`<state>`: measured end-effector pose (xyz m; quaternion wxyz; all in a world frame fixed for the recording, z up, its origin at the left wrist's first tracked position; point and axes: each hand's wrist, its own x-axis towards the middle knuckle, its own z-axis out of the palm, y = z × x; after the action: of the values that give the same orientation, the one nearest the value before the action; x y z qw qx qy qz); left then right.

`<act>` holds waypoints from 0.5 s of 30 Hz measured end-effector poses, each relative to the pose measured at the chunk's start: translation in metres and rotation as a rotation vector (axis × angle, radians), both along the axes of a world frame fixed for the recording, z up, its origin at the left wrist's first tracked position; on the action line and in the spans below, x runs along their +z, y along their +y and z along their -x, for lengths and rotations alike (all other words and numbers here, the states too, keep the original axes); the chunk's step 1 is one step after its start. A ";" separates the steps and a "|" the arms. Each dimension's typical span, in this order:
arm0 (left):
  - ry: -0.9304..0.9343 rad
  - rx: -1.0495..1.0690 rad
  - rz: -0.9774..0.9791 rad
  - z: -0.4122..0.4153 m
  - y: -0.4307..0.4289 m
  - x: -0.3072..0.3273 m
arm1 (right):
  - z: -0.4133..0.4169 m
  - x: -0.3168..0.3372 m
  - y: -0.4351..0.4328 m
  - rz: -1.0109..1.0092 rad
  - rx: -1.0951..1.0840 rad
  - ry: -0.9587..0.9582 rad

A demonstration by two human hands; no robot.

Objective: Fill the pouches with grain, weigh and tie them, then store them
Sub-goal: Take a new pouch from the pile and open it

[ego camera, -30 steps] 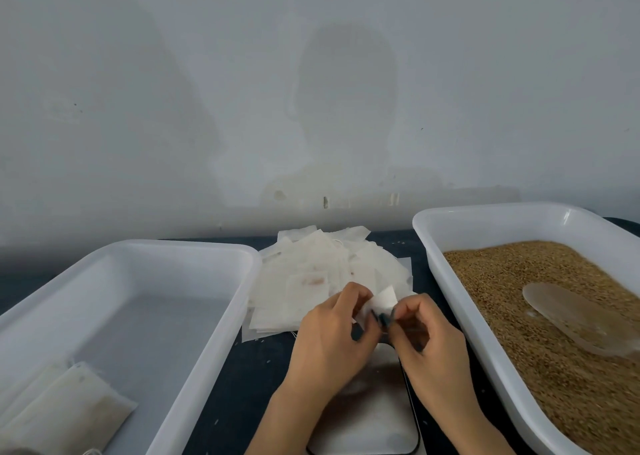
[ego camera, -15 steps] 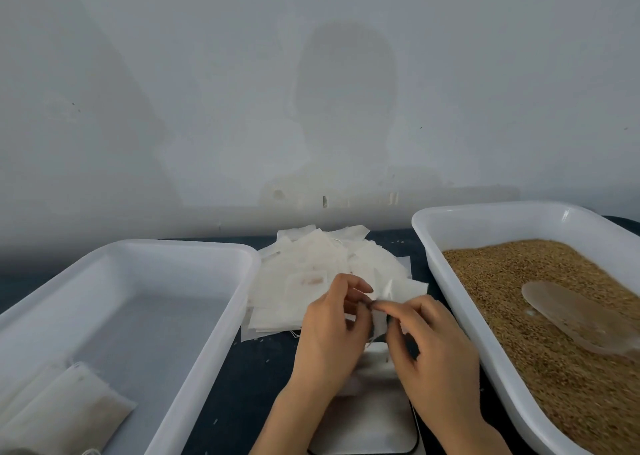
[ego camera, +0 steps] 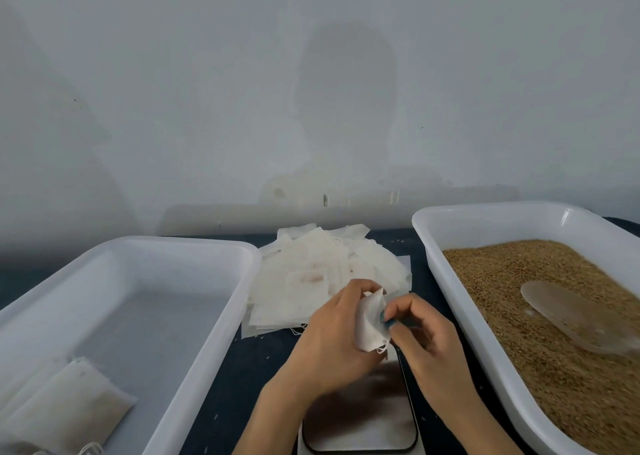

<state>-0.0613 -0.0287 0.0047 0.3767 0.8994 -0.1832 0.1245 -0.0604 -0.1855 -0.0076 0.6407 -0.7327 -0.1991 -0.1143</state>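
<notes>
Two white trays take up most of the dark table (ego camera: 242, 368), with a grey wall (ego camera: 207, 108) behind them. The right tray (ego camera: 491, 227) runs out of the frame at its right and near ends. It holds brown grain (ego camera: 502, 281), and a translucent scoop (ego camera: 571, 316) lies on the grain, its far end blurred and hard to follow. The left tray (ego camera: 138, 267) is cut off at the left and bottom edges. In its near left corner lie filled pouches (ego camera: 69, 406), only partly in view, so their number cannot be told.

Between the trays, toward the wall, sits a loose pile of empty pouches (ego camera: 311, 271), its near edge hidden behind the hands. Nearer the camera is a scale (ego camera: 360, 416) with a shiny platform. The wrists cover its top and the bottom edge crops it, so no display shows.

Above the scale, the left hand (ego camera: 332, 343) grasps a single empty pouch (ego camera: 370, 323), fingers curled round its left side. The right hand (ego camera: 426, 340) pinches the pouch's right edge between thumb and forefinger. Its other fingers are smeared by motion. The pouch looks crumpled, and whether its mouth is open cannot be made out.
</notes>
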 end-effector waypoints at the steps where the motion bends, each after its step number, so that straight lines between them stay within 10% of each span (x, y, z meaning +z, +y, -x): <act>1: -0.005 0.031 -0.019 0.000 0.000 0.000 | 0.001 -0.001 0.000 0.031 -0.032 -0.014; 15: -0.319 0.208 -0.425 0.000 0.000 0.001 | 0.001 -0.003 0.002 0.197 -0.176 -0.136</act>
<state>-0.0611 -0.0284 0.0058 0.1315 0.9412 -0.1691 0.2613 -0.0616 -0.1837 -0.0107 0.5384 -0.7971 -0.1872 -0.1992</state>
